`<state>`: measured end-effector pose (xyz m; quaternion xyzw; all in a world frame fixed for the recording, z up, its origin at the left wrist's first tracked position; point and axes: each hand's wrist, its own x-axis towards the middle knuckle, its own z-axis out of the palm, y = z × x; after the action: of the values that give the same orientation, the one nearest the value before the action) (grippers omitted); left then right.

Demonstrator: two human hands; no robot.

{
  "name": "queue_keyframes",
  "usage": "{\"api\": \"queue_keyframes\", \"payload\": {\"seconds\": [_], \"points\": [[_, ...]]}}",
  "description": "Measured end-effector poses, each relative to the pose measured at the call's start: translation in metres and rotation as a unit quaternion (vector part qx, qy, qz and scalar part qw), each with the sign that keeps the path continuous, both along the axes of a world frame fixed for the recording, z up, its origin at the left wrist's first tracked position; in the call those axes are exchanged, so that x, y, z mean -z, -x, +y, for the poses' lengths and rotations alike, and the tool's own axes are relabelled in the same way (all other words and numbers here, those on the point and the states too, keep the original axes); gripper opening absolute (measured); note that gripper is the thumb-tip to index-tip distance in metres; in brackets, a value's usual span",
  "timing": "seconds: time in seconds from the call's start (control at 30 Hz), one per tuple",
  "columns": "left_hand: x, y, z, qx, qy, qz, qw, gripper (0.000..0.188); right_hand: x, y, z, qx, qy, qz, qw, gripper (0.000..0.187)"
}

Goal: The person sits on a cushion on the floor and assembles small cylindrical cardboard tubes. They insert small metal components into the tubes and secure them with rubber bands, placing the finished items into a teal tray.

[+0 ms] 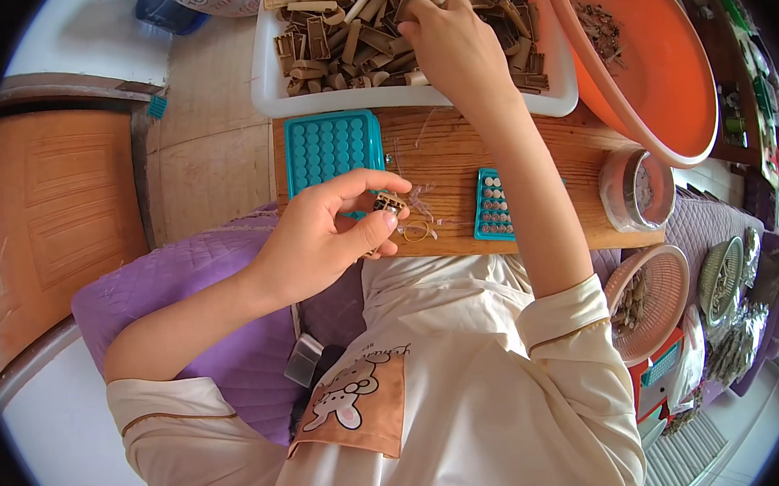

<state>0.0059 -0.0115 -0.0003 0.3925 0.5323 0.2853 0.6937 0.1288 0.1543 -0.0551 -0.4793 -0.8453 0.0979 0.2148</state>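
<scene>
My left hand point(338, 218) is closed over the table's near side, pinching a small brown plastic casing point(389, 203) with dark and metallic parts inside. My right hand point(452, 35) reaches into a white plastic tub point(263, 94) heaped with brown half-shell casings point(353, 42). Its fingers curl down among the pieces, and whatever they grip is hidden. Just beyond my left hand lies a teal tray point(333, 148) with rows of round cups. A smaller teal tray point(493, 204) holding small round silvery parts sits beneath my right forearm, which partly covers it.
An orange basin point(657, 71) with small parts leans beside the tub. A clear container point(639, 189) stands at the wooden table's point(437, 149) right edge. A yellow ring point(417, 231) and plastic scraps lie near my left hand. Pink point(651, 297) and green point(722, 283) baskets are at right.
</scene>
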Motion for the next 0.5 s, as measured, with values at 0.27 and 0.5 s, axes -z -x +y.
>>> {"api": "queue_keyframes", "payload": {"seconds": [0.27, 0.5], "points": [[-0.002, -0.001, 0.0, -0.076, -0.009, -0.062, 0.995, 0.027, 0.0, -0.04, -0.01, 0.075, 0.108, 0.29, 0.948, 0.027], [-0.007, 0.0, 0.0, -0.137, -0.113, -0.082, 0.981, 0.036, -0.027, -0.064, -0.076, -0.027, 0.378, 0.568, 0.731, 0.024]]}}
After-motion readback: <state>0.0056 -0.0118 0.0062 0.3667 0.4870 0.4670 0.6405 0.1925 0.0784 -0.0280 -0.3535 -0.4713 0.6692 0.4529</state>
